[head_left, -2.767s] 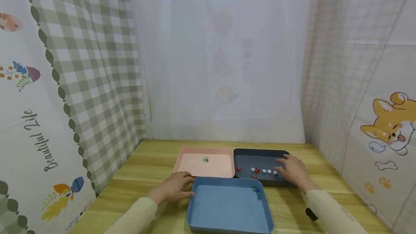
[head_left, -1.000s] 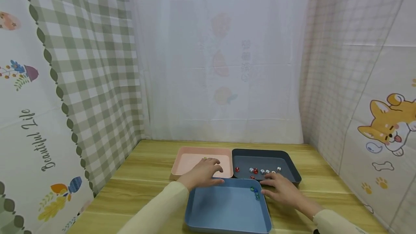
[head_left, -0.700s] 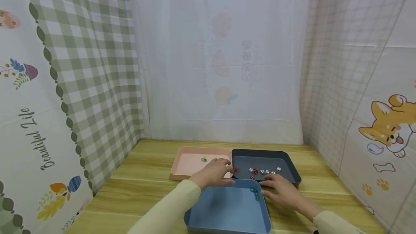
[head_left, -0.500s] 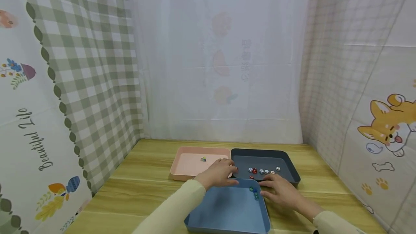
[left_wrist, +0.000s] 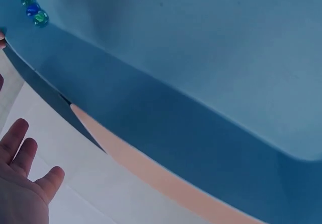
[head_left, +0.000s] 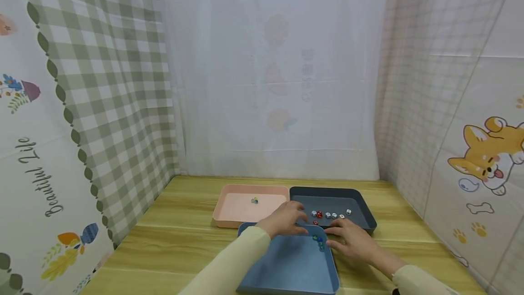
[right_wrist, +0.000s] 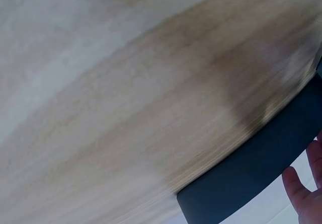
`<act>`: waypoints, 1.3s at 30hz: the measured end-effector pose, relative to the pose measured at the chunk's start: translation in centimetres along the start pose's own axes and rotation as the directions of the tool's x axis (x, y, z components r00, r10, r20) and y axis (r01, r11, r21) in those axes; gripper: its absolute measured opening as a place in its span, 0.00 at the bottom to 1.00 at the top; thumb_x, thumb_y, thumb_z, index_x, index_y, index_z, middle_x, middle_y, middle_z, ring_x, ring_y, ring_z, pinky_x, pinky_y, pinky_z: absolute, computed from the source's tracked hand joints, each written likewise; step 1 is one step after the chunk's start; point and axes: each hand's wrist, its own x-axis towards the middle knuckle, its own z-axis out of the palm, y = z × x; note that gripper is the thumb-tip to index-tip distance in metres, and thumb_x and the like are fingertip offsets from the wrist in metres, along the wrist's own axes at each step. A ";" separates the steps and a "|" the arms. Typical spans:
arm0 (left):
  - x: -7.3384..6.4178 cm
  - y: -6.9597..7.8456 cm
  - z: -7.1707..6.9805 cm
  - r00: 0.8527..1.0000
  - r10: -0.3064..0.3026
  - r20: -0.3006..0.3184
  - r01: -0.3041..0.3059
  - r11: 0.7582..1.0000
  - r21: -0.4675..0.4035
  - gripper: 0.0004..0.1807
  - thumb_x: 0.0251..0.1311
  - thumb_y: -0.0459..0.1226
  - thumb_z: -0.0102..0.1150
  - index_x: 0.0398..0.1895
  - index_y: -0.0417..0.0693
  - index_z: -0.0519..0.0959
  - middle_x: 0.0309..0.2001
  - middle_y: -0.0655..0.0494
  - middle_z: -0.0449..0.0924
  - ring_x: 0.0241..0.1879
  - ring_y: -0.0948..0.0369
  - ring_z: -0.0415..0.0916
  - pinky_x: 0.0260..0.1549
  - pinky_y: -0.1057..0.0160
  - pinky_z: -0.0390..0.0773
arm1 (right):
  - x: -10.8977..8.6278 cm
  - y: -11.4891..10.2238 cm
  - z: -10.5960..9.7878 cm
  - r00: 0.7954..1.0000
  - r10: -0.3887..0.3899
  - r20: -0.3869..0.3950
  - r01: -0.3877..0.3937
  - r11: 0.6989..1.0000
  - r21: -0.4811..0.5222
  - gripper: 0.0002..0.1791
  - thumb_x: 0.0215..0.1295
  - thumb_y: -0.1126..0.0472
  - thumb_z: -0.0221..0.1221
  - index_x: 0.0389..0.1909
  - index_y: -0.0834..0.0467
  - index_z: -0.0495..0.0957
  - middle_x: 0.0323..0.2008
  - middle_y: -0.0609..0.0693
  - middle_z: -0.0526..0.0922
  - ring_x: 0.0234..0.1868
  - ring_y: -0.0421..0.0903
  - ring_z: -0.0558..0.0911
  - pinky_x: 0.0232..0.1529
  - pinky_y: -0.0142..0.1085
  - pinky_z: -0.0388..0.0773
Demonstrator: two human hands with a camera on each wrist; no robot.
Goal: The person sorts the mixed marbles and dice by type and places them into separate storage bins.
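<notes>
In the head view my left hand (head_left: 284, 219) reaches over the back rim of the blue tray (head_left: 286, 270), its fingers over the left front of the dark tray (head_left: 327, 199). Spread, relaxed fingers with nothing between them show on that hand (left_wrist: 25, 183) in the left wrist view. My right hand (head_left: 352, 239) is at the blue tray's back right corner, fingertips right at the dark tray's front rim. Green and blue marbles (head_left: 320, 242) lie in that corner of the blue tray. Several dice, white (head_left: 328, 215) and red (head_left: 319, 214), are scattered in the dark tray.
A pink tray (head_left: 237, 208) holding a few small marbles (head_left: 254, 200) adjoins the dark tray on its left. All three trays stand on a wood-patterned table (head_left: 172, 222). Cloth curtains (head_left: 278, 81) close off the back and both sides.
My left hand has moved right, from left of the blue tray past the pink one, and now covers the leftmost red die. My right hand withdrew from over the dark tray, then stayed still.
</notes>
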 end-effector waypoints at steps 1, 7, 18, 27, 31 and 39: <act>0.1 0.0 0.1 1.000 0.009 -0.002 -0.009 1.000 -0.001 0.16 0.60 0.54 0.67 0.50 0.66 0.86 0.64 0.57 0.73 0.66 0.59 0.64 0.65 0.58 0.63 | 0.0 0.0 0.0 1.000 0.001 0.003 -0.001 1.000 0.002 0.21 0.67 0.43 0.61 0.49 0.55 0.86 0.48 0.52 0.80 0.48 0.53 0.79 0.47 0.53 0.77; 0.7 0.3 1.1 1.000 0.019 -0.010 -0.019 0.999 -0.027 0.14 0.59 0.52 0.68 0.48 0.67 0.87 0.66 0.55 0.71 0.68 0.58 0.63 0.66 0.56 0.63 | 0.2 -0.2 -0.2 1.000 -0.004 0.015 0.004 1.000 -0.003 0.21 0.67 0.44 0.62 0.49 0.55 0.86 0.47 0.52 0.80 0.47 0.52 0.79 0.45 0.52 0.78; 1.4 1.1 3.1 0.998 -0.054 -0.030 0.053 0.997 -0.054 0.10 0.59 0.53 0.68 0.44 0.70 0.88 0.66 0.59 0.71 0.69 0.59 0.60 0.69 0.54 0.58 | 0.0 -0.1 0.0 1.000 -0.009 0.017 0.009 1.000 -0.009 0.22 0.68 0.42 0.60 0.50 0.54 0.86 0.47 0.51 0.80 0.46 0.50 0.79 0.44 0.50 0.79; 1.9 1.5 4.2 1.000 0.014 -0.026 -0.012 0.999 0.045 0.10 0.58 0.53 0.68 0.43 0.72 0.88 0.66 0.58 0.71 0.70 0.58 0.59 0.67 0.49 0.61 | -0.2 0.0 0.1 1.000 -0.008 0.005 0.008 1.000 -0.027 0.21 0.67 0.42 0.60 0.50 0.54 0.86 0.47 0.52 0.80 0.46 0.51 0.79 0.45 0.50 0.78; 2.0 1.5 4.6 0.999 0.016 -0.030 -0.014 0.997 0.071 0.10 0.58 0.54 0.68 0.43 0.73 0.88 0.66 0.59 0.71 0.71 0.58 0.59 0.67 0.49 0.61 | -0.1 0.0 0.1 1.000 -0.003 0.000 0.003 1.000 -0.027 0.22 0.68 0.42 0.60 0.50 0.54 0.86 0.47 0.51 0.80 0.47 0.51 0.79 0.45 0.50 0.78; 2.1 1.5 4.8 0.999 0.013 -0.040 -0.012 0.999 0.046 0.06 0.56 0.54 0.69 0.36 0.72 0.88 0.65 0.60 0.71 0.70 0.58 0.59 0.67 0.47 0.60 | -0.3 -0.1 -0.2 1.000 0.006 0.015 -0.006 1.000 -0.012 0.22 0.68 0.42 0.59 0.52 0.52 0.85 0.48 0.51 0.80 0.47 0.51 0.79 0.43 0.49 0.78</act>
